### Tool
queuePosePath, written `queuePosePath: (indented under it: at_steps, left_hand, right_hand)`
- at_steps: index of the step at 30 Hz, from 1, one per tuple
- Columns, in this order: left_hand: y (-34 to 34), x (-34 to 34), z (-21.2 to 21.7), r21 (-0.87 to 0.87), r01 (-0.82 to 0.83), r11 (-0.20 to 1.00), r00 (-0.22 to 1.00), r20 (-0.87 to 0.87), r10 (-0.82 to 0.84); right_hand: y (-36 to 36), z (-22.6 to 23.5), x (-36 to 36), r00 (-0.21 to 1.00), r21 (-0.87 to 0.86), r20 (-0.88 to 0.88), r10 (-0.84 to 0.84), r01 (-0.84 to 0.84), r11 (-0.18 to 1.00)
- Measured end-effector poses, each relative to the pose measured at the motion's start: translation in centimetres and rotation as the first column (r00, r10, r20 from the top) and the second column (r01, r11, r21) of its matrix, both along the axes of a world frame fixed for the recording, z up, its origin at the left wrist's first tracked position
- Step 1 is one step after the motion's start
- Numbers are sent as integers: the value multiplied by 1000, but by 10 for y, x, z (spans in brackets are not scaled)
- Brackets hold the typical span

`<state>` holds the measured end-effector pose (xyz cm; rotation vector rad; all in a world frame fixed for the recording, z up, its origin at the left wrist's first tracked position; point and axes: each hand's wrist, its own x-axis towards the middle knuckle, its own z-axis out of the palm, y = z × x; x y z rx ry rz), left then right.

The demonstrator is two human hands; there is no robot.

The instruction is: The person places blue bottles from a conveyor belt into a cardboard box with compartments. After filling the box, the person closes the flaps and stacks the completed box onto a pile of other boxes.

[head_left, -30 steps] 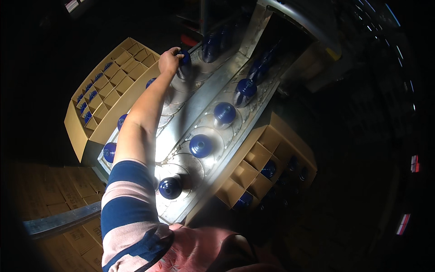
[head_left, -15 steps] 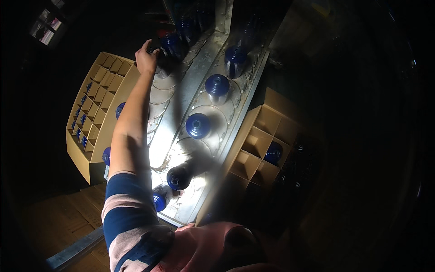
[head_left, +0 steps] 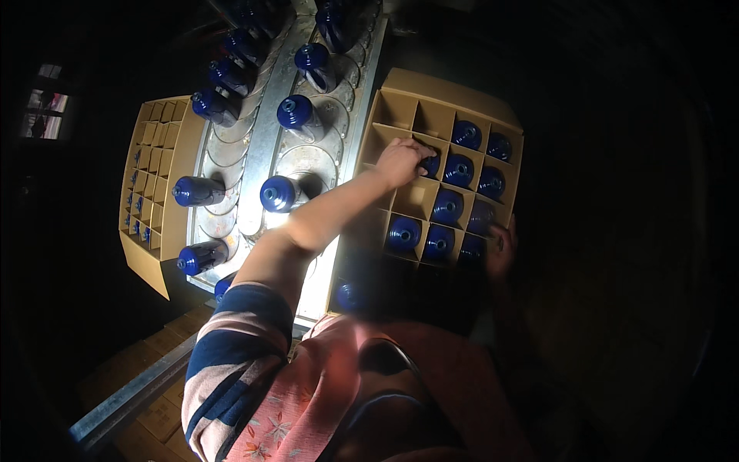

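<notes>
A divided cardboard box point(head_left: 454, 86) stands to the right of the conveyor, with blue round-shouldered bottles in many of its cells. My left arm stretches over to this box. The fingers of my left hand point(head_left: 402, 162) are closed around the top of a dark blue bottle point(head_left: 431, 164) in a cell of the second row from the far end. Most of that bottle is hidden by the hand and the dividers. My right hand point(head_left: 502, 248), in dim light, has its fingers curled at the box's right wall, beside a blue bottle point(head_left: 472, 247).
On the metal conveyor point(head_left: 258, 165) of overlapping round plates, blue bottles stand in two lanes, among them one bottle point(head_left: 279, 194) near my left forearm. Another divided box point(head_left: 181, 177) is beyond its left side. A metal rail point(head_left: 135, 385) runs at the lower left.
My left hand has come from the conveyor's far left lane to the right-hand box and now grips a bottle there. My view has turned right. My right hand has come into view.
</notes>
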<state>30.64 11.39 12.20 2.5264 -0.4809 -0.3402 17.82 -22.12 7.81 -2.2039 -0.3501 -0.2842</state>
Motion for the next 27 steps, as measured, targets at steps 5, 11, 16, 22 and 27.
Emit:
queuePosePath:
  at_steps: [5,11,16,22,27]
  left_hand:
    - [-22,-30,-12,-67,-44,997,968,243,59]
    - [28,-52,92,-505,-231,831,870,274,409]
    - [149,-144,196,-875,-361,323,680,-10,733]
    - [299,-255,204,-693,-695,188,152,114,982]
    - [400,-283,122,-478,-872,105,-16,243,970]
  right_hand:
    - [0,21,-42,971,-64,-99,-219,214,975]
    - [-14,20,-41,976,-84,-46,-215,211,974]
    - [-15,15,-38,982,-92,62,-176,181,979]
    - [-10,13,-42,993,-37,56,-107,109,993]
    - [-1,11,-51,995,-119,94,-10,21,993]
